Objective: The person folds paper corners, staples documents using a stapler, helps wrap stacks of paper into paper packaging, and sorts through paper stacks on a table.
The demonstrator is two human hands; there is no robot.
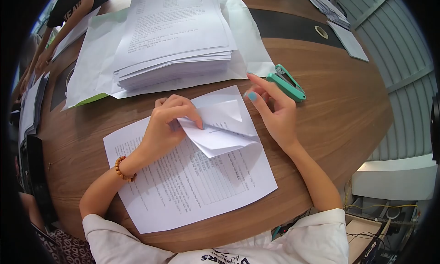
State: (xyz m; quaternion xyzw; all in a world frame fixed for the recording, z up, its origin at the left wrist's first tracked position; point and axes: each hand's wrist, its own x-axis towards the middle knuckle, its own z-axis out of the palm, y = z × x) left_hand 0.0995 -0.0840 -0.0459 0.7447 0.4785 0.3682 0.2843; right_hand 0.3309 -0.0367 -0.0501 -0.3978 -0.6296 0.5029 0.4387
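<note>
My left hand (172,119) is closed on the folded-over corner of some printed sheets, pinching it between thumb and fingers. Under it and my forearm lies a printed paper (183,190), flat on the wooden table. To the right, my right hand (275,108) is raised with its thumb and fingers apart, beside the top right edge of the paper. Just behind its fingers rests a green stapler (288,84), which the hand does not visibly grip.
A thick stack of printed sheets (178,39) lies on white wrapping paper (252,48) at the back. A tape roll (321,32) and more papers (347,40) are at the back right. Another person's arms (75,19) reach over papers at the upper left.
</note>
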